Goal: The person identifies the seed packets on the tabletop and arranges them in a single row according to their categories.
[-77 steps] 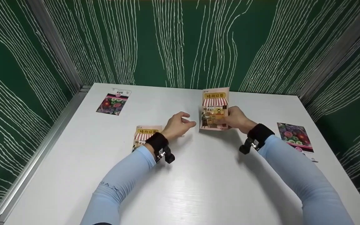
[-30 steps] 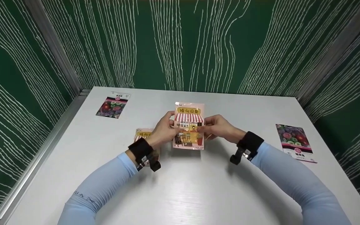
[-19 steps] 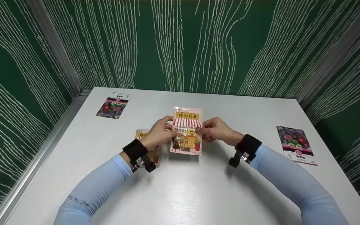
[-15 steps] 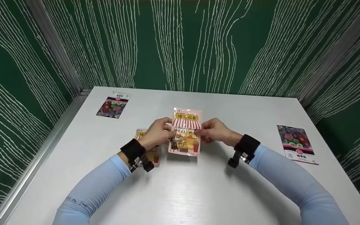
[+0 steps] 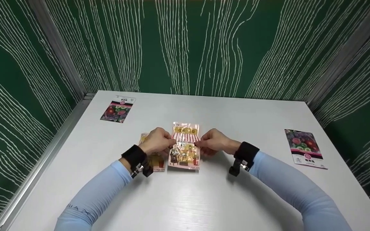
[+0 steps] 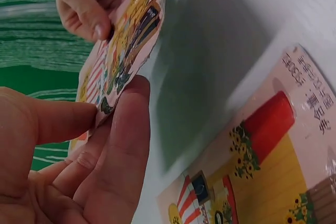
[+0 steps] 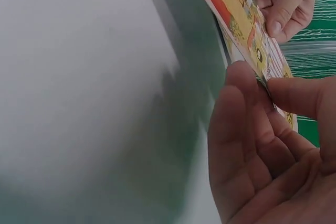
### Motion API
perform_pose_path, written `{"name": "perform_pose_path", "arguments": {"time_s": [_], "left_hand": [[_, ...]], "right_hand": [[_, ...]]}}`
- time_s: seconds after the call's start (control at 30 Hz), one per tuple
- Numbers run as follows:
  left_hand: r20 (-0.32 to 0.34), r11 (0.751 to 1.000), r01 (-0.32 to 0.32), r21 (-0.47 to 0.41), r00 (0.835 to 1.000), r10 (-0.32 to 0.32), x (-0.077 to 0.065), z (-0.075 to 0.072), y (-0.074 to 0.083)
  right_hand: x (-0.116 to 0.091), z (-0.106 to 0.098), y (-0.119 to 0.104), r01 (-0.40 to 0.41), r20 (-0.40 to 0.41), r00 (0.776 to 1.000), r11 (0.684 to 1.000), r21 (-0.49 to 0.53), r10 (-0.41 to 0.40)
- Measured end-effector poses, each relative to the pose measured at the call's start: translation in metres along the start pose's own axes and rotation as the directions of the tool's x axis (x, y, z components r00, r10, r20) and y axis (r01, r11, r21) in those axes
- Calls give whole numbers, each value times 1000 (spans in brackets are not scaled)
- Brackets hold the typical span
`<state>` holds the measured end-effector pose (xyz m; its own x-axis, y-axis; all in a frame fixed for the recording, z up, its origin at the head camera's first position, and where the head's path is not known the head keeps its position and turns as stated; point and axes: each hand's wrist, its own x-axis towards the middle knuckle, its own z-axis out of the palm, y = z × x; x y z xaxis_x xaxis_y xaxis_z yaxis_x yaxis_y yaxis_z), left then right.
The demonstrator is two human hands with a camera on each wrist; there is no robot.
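Observation:
A pink seed packet (image 5: 185, 157) with a striped shop awning hangs just above the white table, tilted, its shiny front facing up. My left hand (image 5: 157, 141) pinches its left edge between thumb and fingers. On the opposite edge, my right hand (image 5: 215, 142) has the same kind of pinch. Both grips show up close in the wrist views, where a gap and shadow separate the held packet (image 6: 131, 40) from the table. A matching seed packet (image 5: 156, 164) lies flat beneath my left hand, which partly hides it; its red flowerpot end is plain in the left wrist view.
Two dark seed packets with flower photos lie flat: one (image 5: 118, 110) at the back left, another (image 5: 304, 149) near the right edge, turned the other way up. Green walls (image 5: 268, 48) with white wavy lines enclose the table (image 5: 185, 205) at back and sides.
The right hand brought the packet leftward from the right-centre, and the left hand took its other edge. Since then both hands have lowered it toward me, tipping it flatter, beside the matching packet.

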<state>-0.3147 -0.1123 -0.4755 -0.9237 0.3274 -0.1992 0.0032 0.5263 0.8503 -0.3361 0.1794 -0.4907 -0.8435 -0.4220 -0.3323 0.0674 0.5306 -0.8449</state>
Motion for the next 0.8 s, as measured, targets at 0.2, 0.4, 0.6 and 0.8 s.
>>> {"name": "perform_pose_path", "arguments": {"time_s": [0.2, 0.4, 0.6, 0.8], "left_hand": [[-19, 995, 52, 89, 999, -51, 0, 4, -4], [-70, 975, 102, 199, 994, -90, 2, 8, -3], [-109, 946, 110, 304, 991, -81, 4, 11, -5], [-113, 915, 87, 393, 993, -46, 6, 15, -4]], "right_hand": [[3, 12, 6, -3, 36, 999, 1000, -9, 3], [4, 18, 10, 4, 49, 999, 999, -37, -3], [6, 21, 9, -6, 29, 1000, 998, -67, 8], [6, 23, 6, -23, 7, 1000, 993, -120, 24]]}}
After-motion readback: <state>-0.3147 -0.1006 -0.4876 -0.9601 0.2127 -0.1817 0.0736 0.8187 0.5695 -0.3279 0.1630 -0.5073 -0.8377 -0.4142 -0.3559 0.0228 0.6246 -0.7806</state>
